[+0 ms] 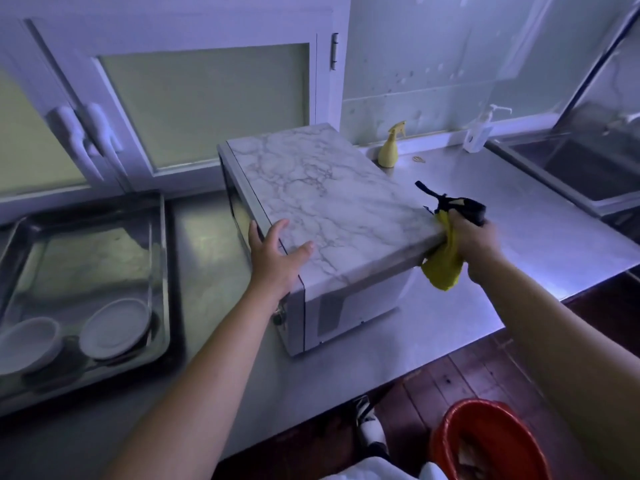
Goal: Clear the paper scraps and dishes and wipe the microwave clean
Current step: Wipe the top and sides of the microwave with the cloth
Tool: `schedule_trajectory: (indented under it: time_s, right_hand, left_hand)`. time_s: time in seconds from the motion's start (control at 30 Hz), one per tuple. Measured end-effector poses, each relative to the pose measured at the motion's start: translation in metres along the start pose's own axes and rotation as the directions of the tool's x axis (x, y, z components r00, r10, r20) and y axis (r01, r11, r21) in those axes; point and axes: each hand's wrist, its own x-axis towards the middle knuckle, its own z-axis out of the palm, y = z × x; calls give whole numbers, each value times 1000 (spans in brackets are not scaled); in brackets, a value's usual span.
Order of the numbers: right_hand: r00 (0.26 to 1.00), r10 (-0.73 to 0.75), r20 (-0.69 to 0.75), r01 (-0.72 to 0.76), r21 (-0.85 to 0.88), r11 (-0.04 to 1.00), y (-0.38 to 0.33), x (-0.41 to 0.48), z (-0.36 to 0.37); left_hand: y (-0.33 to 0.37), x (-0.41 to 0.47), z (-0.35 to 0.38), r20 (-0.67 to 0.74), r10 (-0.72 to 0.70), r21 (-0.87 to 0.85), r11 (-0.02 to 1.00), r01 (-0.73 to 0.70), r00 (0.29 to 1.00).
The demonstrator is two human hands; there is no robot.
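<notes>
A microwave (322,188) with a marble-patterned top stands on the steel counter, its door side turned to the left. My left hand (277,258) rests flat on its near left corner, fingers spread. At the microwave's near right edge, my right hand (474,240) grips a yellow cloth (445,261) against the side, together with a black strap or cord (450,202). Two white dishes (114,327) (27,344) sit in a steel tray (162,271) at the left.
A yellow spray bottle (389,147) and a white pump bottle (479,133) stand at the back of the counter (540,233). A sink (595,171) lies at the right. A red bin (488,441) sits on the floor below. Cabinet doors stand behind.
</notes>
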Motion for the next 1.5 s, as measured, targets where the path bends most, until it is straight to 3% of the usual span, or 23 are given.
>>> schedule_trajectory:
  time_s: [0.1, 0.23, 0.3, 0.37, 0.47, 0.57, 0.63, 0.73, 0.8, 0.9, 0.97, 1.03, 1.1, 1.23, 1.5]
  right_hand:
    - [971, 204, -123, -167, 259, 951, 21, -4, -28]
    - [907, 397, -137, -341, 315, 886, 74, -25, -45]
    - [882, 462, -88, -403, 366, 839, 99, -41, -40]
    - [876, 479, -52, -416, 420, 807, 111, -53, -32]
    - [917, 392, -70, -326, 435, 840, 97, -61, -20]
    - [986, 100, -133, -29, 452, 891, 58, -60, -6]
    - [990, -80, -115, 123, 446, 886, 39, -54, 7]
    - [985, -165, 41, 135, 399, 907, 37, -44, 36]
    - [992, -129, 1, 115, 431, 895, 46, -44, 55]
    - [995, 87, -44, -48, 556, 830, 64, -40, 73]
    - [941, 331, 72, -304, 615, 728, 82, -31, 76]
    - [854, 473, 217, -500, 596, 629, 104, -26, 75]
    - [811, 502, 301, -576, 562, 593, 119, -25, 75]
    - [792, 508, 339, -603, 564, 564, 133, -23, 78]
    - [687, 555, 469, -718, 555, 421, 142, -6, 37]
  left_hand:
    - [1, 0, 0, -1, -3, 18, 1000, 3, 1000]
    - [0, -1, 3, -36, 4, 88, 996, -1, 999]
    - [3, -1, 4, -75, 38, 226, 974, -20, 996]
    - [6, -1, 5, -105, 162, 444, 890, -99, 981]
    - [14, 3, 9, -61, 295, 593, 780, -203, 954]
    - [26, 14, 18, -14, 297, 638, 738, -220, 955]
    - [34, 23, 26, 4, 260, 678, 709, -193, 966]
    - [41, 32, 36, 17, 187, 756, 640, -135, 982]
    - [42, 32, 41, 16, 185, 797, 592, -124, 983]
    - [39, 28, 44, 14, 191, 823, 555, -120, 981]
    - [39, 27, 45, 12, 188, 831, 545, -114, 982]
    - [38, 27, 46, 11, 191, 839, 533, -113, 982]
    - [38, 29, 46, 14, 204, 845, 521, -120, 979]
    - [39, 29, 45, 10, 216, 835, 535, -127, 976]
    - [44, 28, 43, 1, 220, 803, 582, -132, 976]
